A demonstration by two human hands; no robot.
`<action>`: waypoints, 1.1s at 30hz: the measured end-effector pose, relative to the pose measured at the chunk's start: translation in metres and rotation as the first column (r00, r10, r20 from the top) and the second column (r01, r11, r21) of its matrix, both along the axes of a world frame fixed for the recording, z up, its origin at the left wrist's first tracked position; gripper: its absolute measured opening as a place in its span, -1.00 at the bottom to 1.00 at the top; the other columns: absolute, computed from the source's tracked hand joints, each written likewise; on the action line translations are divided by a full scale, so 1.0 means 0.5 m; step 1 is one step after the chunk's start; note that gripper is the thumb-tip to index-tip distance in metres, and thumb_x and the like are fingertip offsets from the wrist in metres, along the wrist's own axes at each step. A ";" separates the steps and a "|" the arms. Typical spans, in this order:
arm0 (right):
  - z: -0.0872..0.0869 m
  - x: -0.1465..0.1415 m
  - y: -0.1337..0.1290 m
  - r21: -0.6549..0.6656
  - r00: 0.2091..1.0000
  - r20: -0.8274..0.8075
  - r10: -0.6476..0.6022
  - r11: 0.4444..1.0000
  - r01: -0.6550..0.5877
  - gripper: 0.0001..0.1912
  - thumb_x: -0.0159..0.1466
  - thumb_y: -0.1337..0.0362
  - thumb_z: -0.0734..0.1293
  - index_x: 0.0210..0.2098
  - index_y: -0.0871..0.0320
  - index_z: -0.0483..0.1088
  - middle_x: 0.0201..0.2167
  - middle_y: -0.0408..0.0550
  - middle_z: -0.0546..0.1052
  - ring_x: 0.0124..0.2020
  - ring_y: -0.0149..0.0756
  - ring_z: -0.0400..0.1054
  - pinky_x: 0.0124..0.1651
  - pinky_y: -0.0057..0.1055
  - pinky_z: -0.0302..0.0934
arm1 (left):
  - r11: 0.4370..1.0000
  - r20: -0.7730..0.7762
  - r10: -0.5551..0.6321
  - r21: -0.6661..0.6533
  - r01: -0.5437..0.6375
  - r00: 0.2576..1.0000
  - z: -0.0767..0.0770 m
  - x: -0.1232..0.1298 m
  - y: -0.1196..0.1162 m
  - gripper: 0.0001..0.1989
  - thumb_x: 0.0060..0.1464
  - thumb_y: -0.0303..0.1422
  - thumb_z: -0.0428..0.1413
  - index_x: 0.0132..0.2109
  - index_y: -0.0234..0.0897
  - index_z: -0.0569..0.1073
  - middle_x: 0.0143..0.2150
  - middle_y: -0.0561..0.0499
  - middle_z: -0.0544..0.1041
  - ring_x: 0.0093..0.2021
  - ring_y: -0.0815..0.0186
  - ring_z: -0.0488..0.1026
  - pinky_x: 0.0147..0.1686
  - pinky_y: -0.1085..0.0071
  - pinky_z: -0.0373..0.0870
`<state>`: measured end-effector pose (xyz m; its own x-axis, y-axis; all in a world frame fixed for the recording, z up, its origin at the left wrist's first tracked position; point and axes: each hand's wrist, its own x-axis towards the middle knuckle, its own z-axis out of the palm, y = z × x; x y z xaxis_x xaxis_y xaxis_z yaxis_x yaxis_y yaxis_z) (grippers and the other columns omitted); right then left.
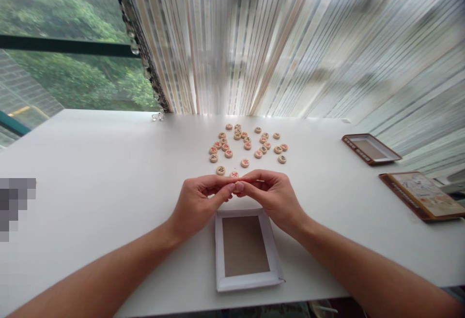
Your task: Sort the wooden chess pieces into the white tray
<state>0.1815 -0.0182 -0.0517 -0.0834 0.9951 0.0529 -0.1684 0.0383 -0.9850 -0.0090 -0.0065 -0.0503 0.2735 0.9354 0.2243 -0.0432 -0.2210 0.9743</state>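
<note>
My left hand (199,199) and my right hand (274,197) meet at the fingertips, just above the near edge of a group of Chinese chess pieces. Both are closed, thumbs and forefingers pinching a small wooden chess piece (237,188) that they mostly cover. Right behind the fingertips shows a round piece with a red character (234,175). Beyond lie several more round wooden pieces, among them a red-marked piece (244,163) and a black-marked piece (220,170). Below my hands, between the forearms, rests a shallow white box tray (243,282) with a bare brown bottom.
On the right of the white table (145,163) lie an open brown-edged box part (372,148) and, nearer, a brown box or lid with a printed picture (425,194). String curtains (225,42) hang along the far edge, beside a window (72,42) at the left.
</note>
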 end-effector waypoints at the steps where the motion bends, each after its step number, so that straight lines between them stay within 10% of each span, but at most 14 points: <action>1: 0.000 0.000 0.000 -0.001 1.000 0.003 -0.004 1.000 0.004 -0.68 0.07 0.07 0.70 -0.35 0.14 0.70 -0.43 -0.03 0.70 -0.36 -0.19 0.63 -0.19 -0.24 0.57 | 1.000 -0.008 0.004 0.016 -0.004 1.000 0.000 -0.001 -0.001 -0.83 0.17 -0.31 0.39 -0.12 -0.30 0.77 -0.30 -0.09 0.75 -0.36 0.28 0.66 -0.29 0.43 0.67; 33: 0.008 0.001 0.001 -0.030 0.994 -0.076 0.074 0.997 -0.076 -0.64 0.06 0.13 0.71 -0.18 0.08 0.72 -0.33 -0.04 0.74 -0.31 -0.14 0.67 -0.11 -0.14 0.58 | 0.994 0.123 -0.035 -0.094 0.047 0.992 -0.005 0.005 0.005 -0.75 0.16 -0.35 0.40 -0.01 -0.27 0.76 -0.25 -0.10 0.76 -0.36 0.35 0.60 -0.27 0.44 0.65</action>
